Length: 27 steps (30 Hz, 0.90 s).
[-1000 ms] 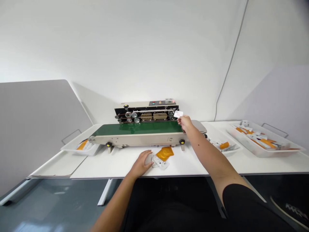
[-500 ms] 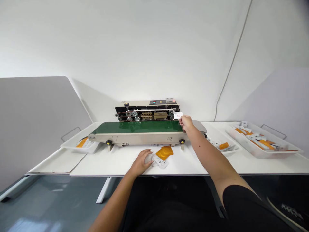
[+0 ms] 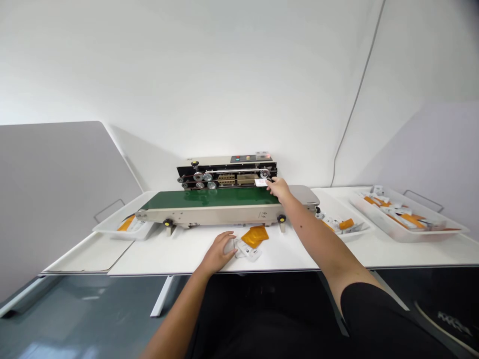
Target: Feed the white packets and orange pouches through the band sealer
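Note:
My right hand reaches out to the right end of a band sealer machine and pinches a small white packet at the machine's intake, just above the green conveyor belt. My left hand rests on the white table near its front edge, fingers lying on clear packets. An orange packet lies right beside them, in front of the conveyor.
A white tray with several orange and white packets stands at the right, a smaller tray nearer the machine. Another tray sits under the belt's left end. Grey partitions flank the table; a cable runs up the wall.
My right hand has moved the white packet left and slightly down, into the sealer's intake. My left hand has stayed on the clear packets.

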{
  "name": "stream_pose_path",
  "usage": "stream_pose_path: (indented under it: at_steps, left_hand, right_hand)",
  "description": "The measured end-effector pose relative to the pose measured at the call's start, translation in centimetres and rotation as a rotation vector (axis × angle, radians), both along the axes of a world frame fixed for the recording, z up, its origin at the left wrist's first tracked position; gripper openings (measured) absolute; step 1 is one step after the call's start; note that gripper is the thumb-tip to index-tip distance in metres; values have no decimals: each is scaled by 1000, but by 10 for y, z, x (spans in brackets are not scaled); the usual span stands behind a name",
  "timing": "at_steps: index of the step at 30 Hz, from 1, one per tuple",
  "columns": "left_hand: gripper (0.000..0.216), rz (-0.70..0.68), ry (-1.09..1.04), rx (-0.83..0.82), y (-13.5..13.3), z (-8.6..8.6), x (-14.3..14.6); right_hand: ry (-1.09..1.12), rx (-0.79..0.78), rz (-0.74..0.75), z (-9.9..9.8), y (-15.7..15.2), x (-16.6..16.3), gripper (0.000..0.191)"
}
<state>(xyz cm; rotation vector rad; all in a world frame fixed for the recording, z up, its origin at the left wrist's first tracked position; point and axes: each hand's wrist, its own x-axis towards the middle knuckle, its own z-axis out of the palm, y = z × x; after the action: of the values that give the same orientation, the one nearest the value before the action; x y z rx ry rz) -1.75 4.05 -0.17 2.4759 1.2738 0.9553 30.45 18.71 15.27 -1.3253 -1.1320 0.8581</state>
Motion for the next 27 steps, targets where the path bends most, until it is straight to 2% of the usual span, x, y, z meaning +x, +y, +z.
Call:
stream_pose_path:
  at_steps: [2,4,5,7,10,12,14,17,21,27]
  left_hand:
    - [40,-4,-12,4,0,0,0]
    - [40,-9,-22,2,1,-1,-1]
    - [40,-12,-26,0,1,-1,-1]
    - [41,-18,-29,-1,2,-2,0]
    - [42,-24,-27,9,3,-3,0]
    - [43,-26,-22,19,3,-4,0]
    - [43,-29,-20,29,4,-5,-1]
    - [44,-39,-12,35,5,-6,-2]
    - [45,-48,13,11,6,-6,0]
    - [45,-52,19,20,4,-2,2]
  right_hand:
    - [-207,185,-134,-5,-20,-4,35]
    - [-453,429,-214,-20,-48,-16,36]
    - [-532,520,-155,-32,-62,-24,35]
    - [-648,609,124,-63,-90,-43,30]
    - [-838,547,465,-114,-119,-71,33]
    - [-884,455,533,-140,-127,-82,49]
    - [-891,364,519,-157,-129,-87,64]
    - [-898,312,512,-164,-126,-87,68]
    - [-844,326,535,-164,-122,-83,54]
    - [-741,327,420,-166,-117,-81,47]
